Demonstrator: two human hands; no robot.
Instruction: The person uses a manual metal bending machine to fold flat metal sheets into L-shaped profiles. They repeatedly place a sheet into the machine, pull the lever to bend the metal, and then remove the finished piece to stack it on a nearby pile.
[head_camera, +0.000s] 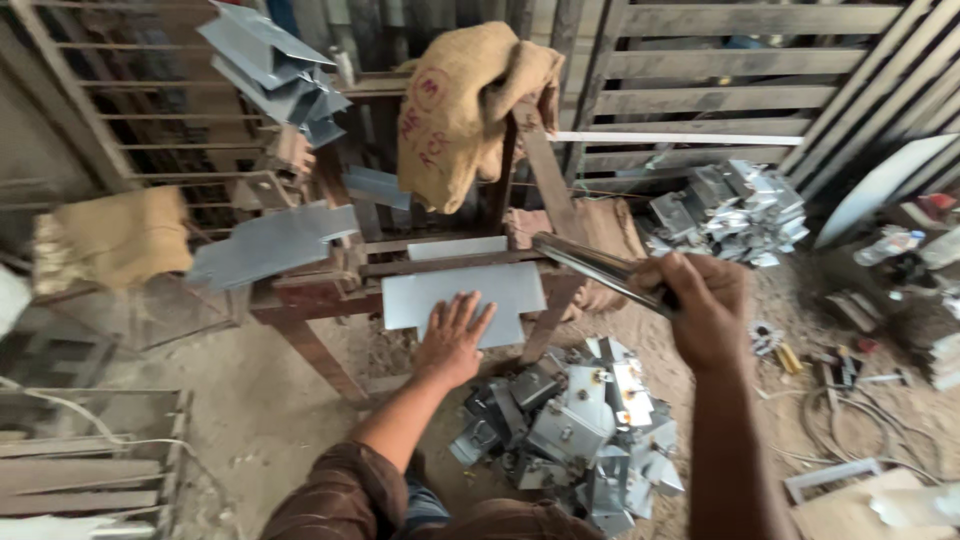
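My left hand (452, 338) lies flat, fingers spread, on the lower edge of a grey sheet-metal piece (455, 291) that rests on a rusty metal bending frame (330, 290). My right hand (700, 305) is closed around a shiny steel lever bar (590, 264) that runs up and left toward the frame. A second flat metal blank (270, 245) lies on the frame's left side.
A heap of bent metal boxes (575, 430) lies on the dirt floor below my hands. Another heap (730, 212) sits at the back right. Burlap sacks (460, 105) hang over the frame's post. Wooden slats (720, 70) line the back, and tools and cable (850, 400) lie at the right.
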